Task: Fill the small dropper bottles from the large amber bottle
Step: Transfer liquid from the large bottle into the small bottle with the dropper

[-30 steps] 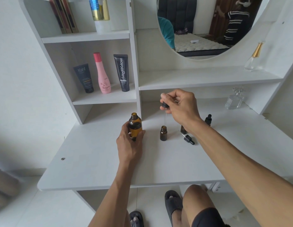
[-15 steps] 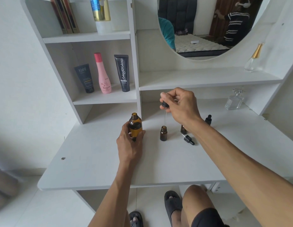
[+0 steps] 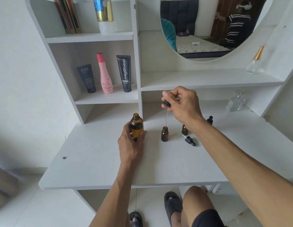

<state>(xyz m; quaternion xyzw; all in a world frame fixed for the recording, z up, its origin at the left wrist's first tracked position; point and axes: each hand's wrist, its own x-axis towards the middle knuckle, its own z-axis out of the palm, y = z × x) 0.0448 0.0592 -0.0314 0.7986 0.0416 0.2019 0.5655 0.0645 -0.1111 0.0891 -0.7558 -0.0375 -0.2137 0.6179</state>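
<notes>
A white dressing table (image 3: 96,163) filled most of the view, with shelves at its back left and a round mirror (image 3: 199,30) at its back right. On the middle left shelf stood a dark grey tube (image 3: 87,78), a pink bottle (image 3: 105,74) and a black tube (image 3: 124,73), side by side. A clear perfume bottle with a gold neck (image 3: 255,60) stood at the right end of the long shelf under the mirror, and a clear glass bottle (image 3: 235,102) stood at the back right of the tabletop.

The left hand (image 3: 130,143) gripped the large amber bottle (image 3: 136,126) around its lower part. This bottle stood upright and uncapped near the middle of the tabletop, toward the back edge. The right hand (image 3: 183,104) was raised above the tabletop, and its thumb and fingers pinched the black cap of a dropper (image 3: 166,106). The glass tube of the dropper hung straight down, and its tip was at the open mouth of a small brown bottle (image 3: 164,134), which stood just to the right of the large one.

A second small brown bottle (image 3: 184,129) stood open a little farther right, partly behind the right wrist. A third small bottle (image 3: 210,120), with its black cap on, stood behind the forearm. A loose dropper (image 3: 189,140) lay flat on the tabletop, near the front of the second bottle.
</notes>
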